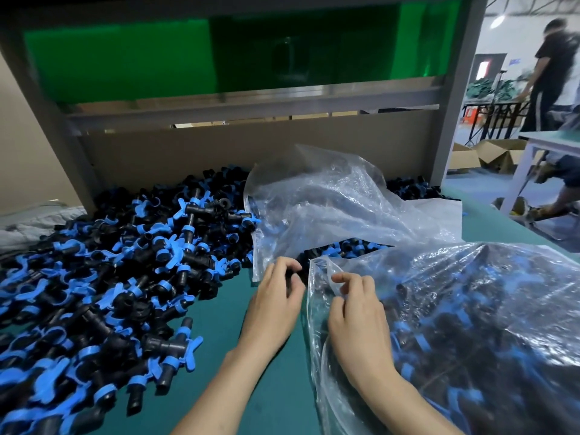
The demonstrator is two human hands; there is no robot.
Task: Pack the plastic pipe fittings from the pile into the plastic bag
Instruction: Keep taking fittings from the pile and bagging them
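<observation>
My main worry is the mouth of the near clear plastic bag [470, 324]. My right hand [354, 312] pinches only a thin fold of film at the opening. The bag already bulges, so if that pinch slips, the mouth could sag and spill parts onto the teal counter [251, 387].

My left hand [276, 293] has its fingers curled just left of the mouth. Something dark shows between the fingertips, but I cannot tell whether it is a held fitting or part of the heap behind. If it is a fitting, I judge it could catch on the film's edge and miss the opening.

The near bag lies right of my hands and is packed with black and blue fittings. The crumpled clear plastic bag [329, 199] farther off rests partly over the heap and looks almost empty. The pile of black plastic pipe fittings with blue winged collars [110, 262] spreads across the left of the counter, from near to far, so a large share is not yet packed.
</observation>
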